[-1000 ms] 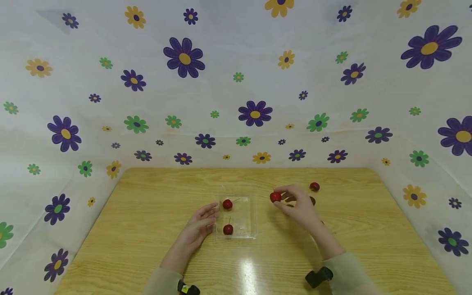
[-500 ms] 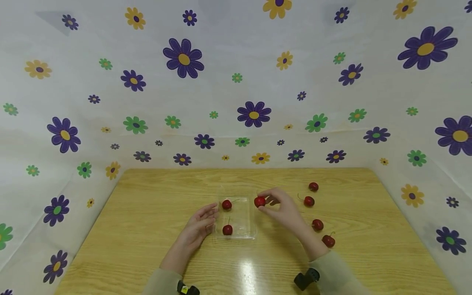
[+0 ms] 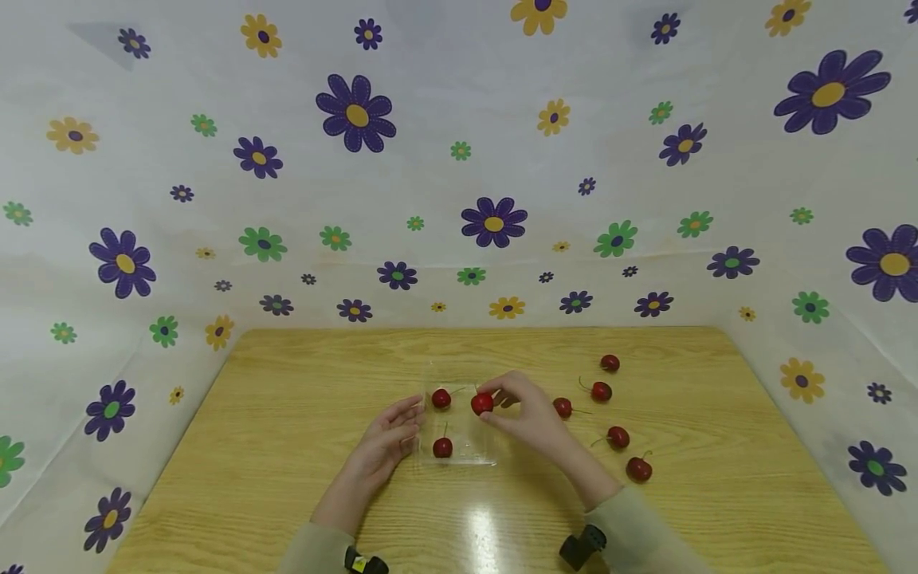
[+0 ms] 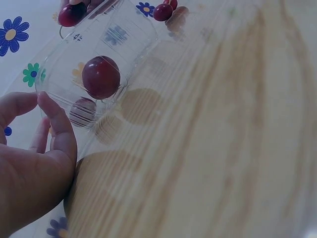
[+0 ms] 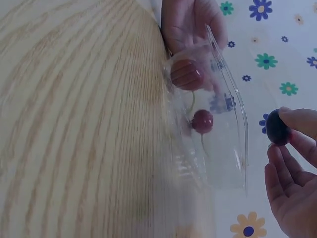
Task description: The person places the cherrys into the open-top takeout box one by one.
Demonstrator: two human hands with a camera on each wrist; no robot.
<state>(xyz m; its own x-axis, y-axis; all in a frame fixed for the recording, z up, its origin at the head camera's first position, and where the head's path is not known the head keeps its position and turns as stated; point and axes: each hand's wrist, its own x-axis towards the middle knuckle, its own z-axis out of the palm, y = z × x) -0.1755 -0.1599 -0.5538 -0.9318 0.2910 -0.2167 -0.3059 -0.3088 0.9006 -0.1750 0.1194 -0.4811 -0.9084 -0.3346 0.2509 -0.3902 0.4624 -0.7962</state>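
Observation:
In the head view my right hand [image 3: 527,410] pinches a red cherry [image 3: 482,403] between thumb and fingertips, over the right side of a clear plastic container [image 3: 469,437]. The right wrist view shows that cherry [image 5: 278,127] dark between the fingers, apart from the container's rim [image 5: 243,134]. Two cherries with stems lie inside along the left: one toward the back [image 3: 441,399], another at the front [image 3: 442,447]. My left hand [image 3: 383,442] rests loosely at the container's left wall, fingertips at its side, as the left wrist view also shows.
Several loose cherries lie on the wooden table [image 3: 287,399] to the right, among them a far one [image 3: 610,363] and a near one [image 3: 639,469]. The right forearm passes just left of them. A flowered cloth [image 3: 430,183] surrounds the table's back and sides.
My right hand has carried the cherry leftward from the loose cherries to over the container, uncovering cherries on the table behind it. The left hand and container have stayed put.

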